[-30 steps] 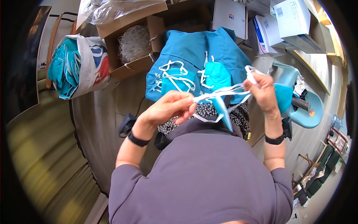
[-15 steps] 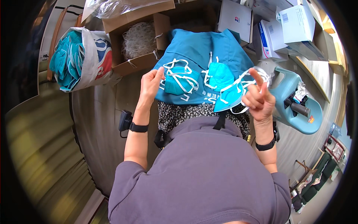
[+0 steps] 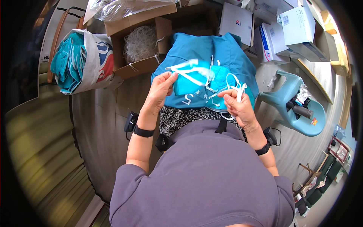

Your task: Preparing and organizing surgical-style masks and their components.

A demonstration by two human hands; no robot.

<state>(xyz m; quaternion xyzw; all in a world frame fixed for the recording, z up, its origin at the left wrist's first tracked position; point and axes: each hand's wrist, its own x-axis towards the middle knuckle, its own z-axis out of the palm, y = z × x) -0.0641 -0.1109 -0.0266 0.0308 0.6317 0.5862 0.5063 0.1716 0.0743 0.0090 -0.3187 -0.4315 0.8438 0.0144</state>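
Across my lap lies a blue cloth apron (image 3: pixel 193 45). My left hand (image 3: pixel 160 90) is closed, pinching the left edge of a teal face mask (image 3: pixel 183 85) whose white straps blur with motion. To the right, my right hand (image 3: pixel 240 108) closes thumb and fingers on white elastic straps (image 3: pixel 235 81); which mask they belong to is hard to make out. A second teal mask (image 3: pixel 221 75) rests on the cloth between the hands. Part of a third teal mask (image 3: pixel 248 92) shows behind my right hand, which hides the rest.
At the left stands a white bag (image 3: pixel 92 56) full of teal masks. Beside it, a cardboard box (image 3: pixel 128 68) holds a tangle of white straps (image 3: pixel 140 41). White boxes (image 3: pixel 300 28) are stacked at the far right. A blue plastic stool (image 3: pixel 315 126) carries a dark cylinder (image 3: pixel 303 111).
My right hand has moved left and down, and its raised fingers have closed on straps. My left hand has moved right and now grips the left mask, which has shifted slightly.
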